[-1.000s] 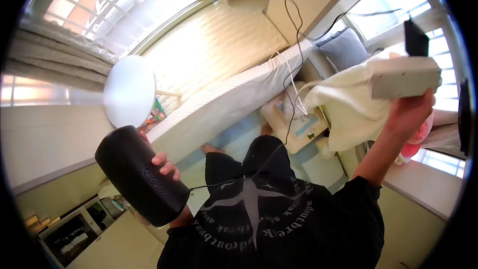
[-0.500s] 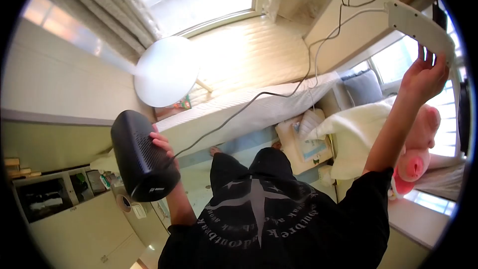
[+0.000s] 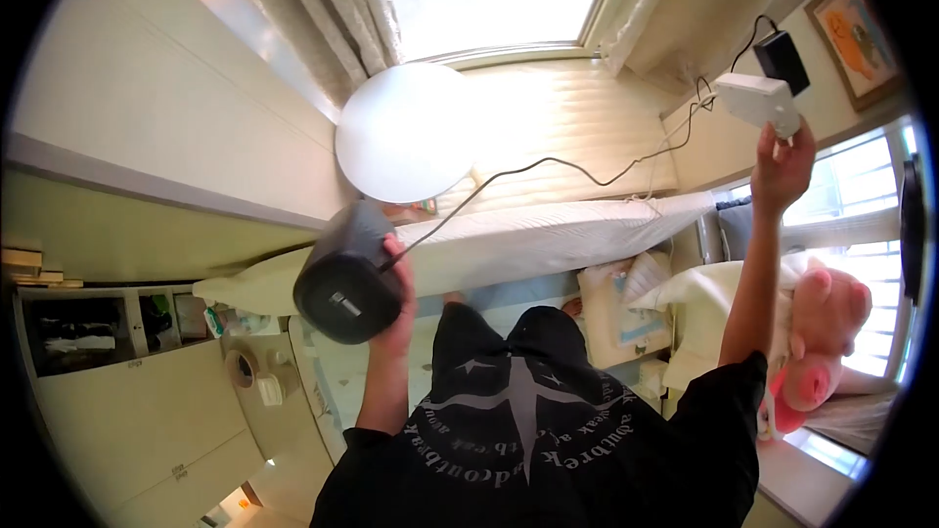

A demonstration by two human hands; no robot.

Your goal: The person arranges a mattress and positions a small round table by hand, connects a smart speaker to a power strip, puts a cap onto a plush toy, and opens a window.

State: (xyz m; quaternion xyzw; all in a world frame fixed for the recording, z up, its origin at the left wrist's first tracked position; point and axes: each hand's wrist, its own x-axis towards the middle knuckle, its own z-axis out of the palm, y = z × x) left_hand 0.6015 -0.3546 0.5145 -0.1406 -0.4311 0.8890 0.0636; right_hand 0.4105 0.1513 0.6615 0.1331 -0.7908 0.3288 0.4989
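A black cylindrical speaker (image 3: 350,279) is held in my left hand (image 3: 399,298), its flat labelled end turned toward me. From the speaker a dark cable (image 3: 553,160) runs across to the right. My right hand (image 3: 784,164) is raised at the upper right, fingers closed on the end of a white power strip (image 3: 758,98). A black power adapter (image 3: 782,62) sits against the far side of the strip. The white cord of the strip runs down beside the dark cable.
Ahead, a round white table (image 3: 406,132) stands by the window, beside a cream padded mat (image 3: 587,108). Pink plush toys (image 3: 827,313) lie at the right. An open shelf (image 3: 83,332) is at the lower left, and a framed picture (image 3: 856,39) hangs upper right.
The view has swung. The speaker has moved right in view and its end now faces me. The power strip and my right hand have moved left, with the adapter in fuller view.
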